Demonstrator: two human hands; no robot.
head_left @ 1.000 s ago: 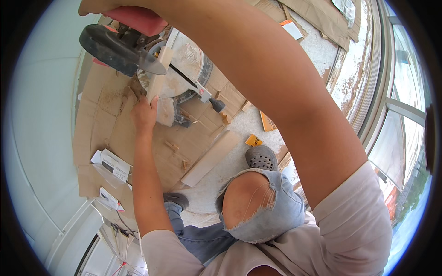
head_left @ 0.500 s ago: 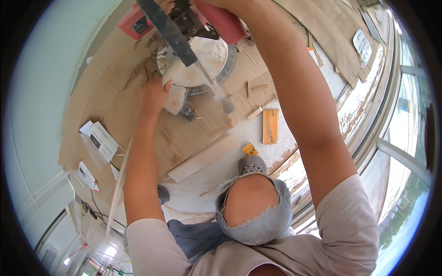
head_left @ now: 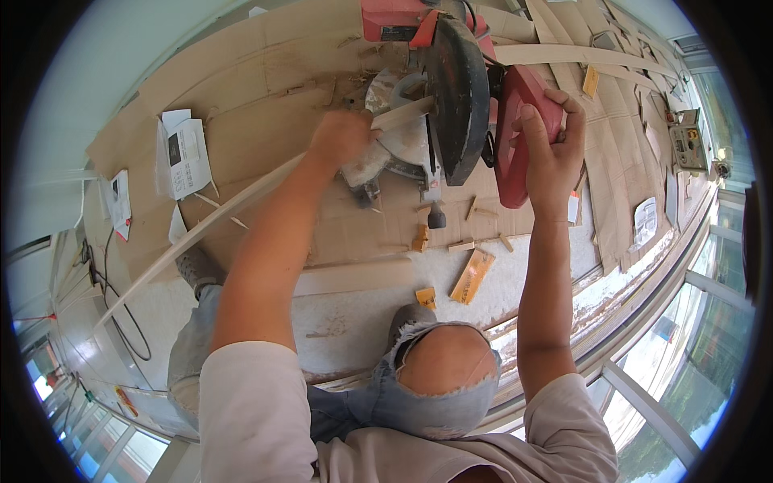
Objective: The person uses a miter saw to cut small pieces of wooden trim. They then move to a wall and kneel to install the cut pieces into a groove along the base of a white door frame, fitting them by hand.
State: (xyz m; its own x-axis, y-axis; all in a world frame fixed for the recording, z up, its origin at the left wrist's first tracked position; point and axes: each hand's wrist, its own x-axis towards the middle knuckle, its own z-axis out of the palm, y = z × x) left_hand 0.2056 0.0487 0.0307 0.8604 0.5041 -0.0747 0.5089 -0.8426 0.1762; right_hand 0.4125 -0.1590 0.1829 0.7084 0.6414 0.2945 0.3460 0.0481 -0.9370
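A miter saw with a black blade guard (head_left: 459, 101) and a red handle (head_left: 509, 161) stands at the upper middle. My right hand (head_left: 554, 141) is wrapped round the handle, with the thumb over its near side. On the left of the saw, my left hand (head_left: 342, 137) is closed round a long, thin wooden strip (head_left: 189, 239), slightly blurred. The strip slants up from the lower left and lies across the saw's round metal table (head_left: 407, 145), its end reaching the guard. Whether the blade touches the strip is hidden behind the guard.
Cardboard sheets (head_left: 266, 105) cover the floor under the saw. Wood offcuts and a yellow-orange box (head_left: 472, 275) lie nearer my knee (head_left: 447, 362). White printed packages (head_left: 187, 157) are at the left, a black cable (head_left: 121, 330) below them. Windows run along the right.
The view has swung, so the saw sits further right. The strip now lies across the saw's table under my left hand. My right hand, cut off before, now shows on the handle.
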